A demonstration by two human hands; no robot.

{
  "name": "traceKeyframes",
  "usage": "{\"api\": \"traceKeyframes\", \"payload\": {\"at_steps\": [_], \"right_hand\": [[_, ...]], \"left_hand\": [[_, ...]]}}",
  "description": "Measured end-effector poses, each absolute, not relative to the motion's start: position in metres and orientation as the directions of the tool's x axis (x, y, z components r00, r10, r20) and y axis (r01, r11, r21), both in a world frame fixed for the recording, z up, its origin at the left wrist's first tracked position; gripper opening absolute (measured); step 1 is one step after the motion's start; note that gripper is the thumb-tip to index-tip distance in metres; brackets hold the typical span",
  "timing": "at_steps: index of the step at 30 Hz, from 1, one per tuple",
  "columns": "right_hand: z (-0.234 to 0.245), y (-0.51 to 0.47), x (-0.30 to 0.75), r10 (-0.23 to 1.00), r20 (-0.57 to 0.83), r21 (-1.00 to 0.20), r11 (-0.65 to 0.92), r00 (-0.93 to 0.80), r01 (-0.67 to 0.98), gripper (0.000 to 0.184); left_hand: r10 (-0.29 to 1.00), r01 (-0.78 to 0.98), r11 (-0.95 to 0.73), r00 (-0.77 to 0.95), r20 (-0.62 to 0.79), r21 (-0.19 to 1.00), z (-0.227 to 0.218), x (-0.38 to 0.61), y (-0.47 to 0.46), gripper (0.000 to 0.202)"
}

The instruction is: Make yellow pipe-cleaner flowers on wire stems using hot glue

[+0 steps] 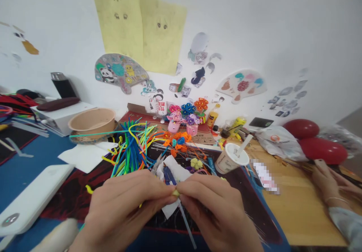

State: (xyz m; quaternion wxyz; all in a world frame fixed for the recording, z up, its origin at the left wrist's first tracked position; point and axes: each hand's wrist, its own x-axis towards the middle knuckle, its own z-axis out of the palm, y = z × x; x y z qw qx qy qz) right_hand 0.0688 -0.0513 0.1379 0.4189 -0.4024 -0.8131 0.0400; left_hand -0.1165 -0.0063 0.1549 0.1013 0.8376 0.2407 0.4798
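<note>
Close in front of me, my left hand (138, 197) and my right hand (210, 199) meet fingertip to fingertip. Both pinch a small pale yellow fuzzy piece (175, 193), probably pipe cleaner; most of it is hidden by the fingers. Behind the fingertips, a dark blue tool (169, 174), perhaps a glue gun, lies on white paper (181, 172). A translucent stick (187, 223) shows below the hands. Scissors (157, 164) lie just beyond my left hand. A pale yellow pipe-cleaner flower (196, 164) sits beyond my right hand.
Colourful pipe cleaners (131, 146) are heaped beyond my left hand. Orange flowers on wire stems (177, 141) lie beside them. A lidded cup with a straw (230, 159) stands right of centre. A white device (34, 199) is at left. Another person's hands (328, 180) are at far right.
</note>
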Motion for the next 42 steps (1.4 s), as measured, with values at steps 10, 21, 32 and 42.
{"api": "traceKeyframes", "payload": {"at_steps": [10,21,32,42], "right_hand": [[0.141,-0.051,0.066,0.719,0.624,-0.426,0.641,-0.306,0.639,0.028],[0.142,-0.040,0.072,0.758,0.539,-0.488,0.637,-0.369,0.596,0.023],[0.136,-0.038,0.076,0.811,0.447,-0.577,0.583,-0.376,0.572,0.018],[0.138,-0.037,0.074,0.805,0.482,-0.596,0.590,-0.346,0.544,0.014]], "left_hand": [[0.382,0.330,-0.916,0.535,0.753,0.230,0.143,-0.128,0.000,0.027],[0.407,0.359,-0.900,0.499,0.765,0.245,0.144,-0.119,0.003,0.031],[0.419,0.421,-0.884,0.526,0.740,0.201,0.139,-0.120,0.003,0.036],[0.409,0.453,-0.875,0.506,0.759,0.169,0.136,-0.122,0.001,0.031]]}}
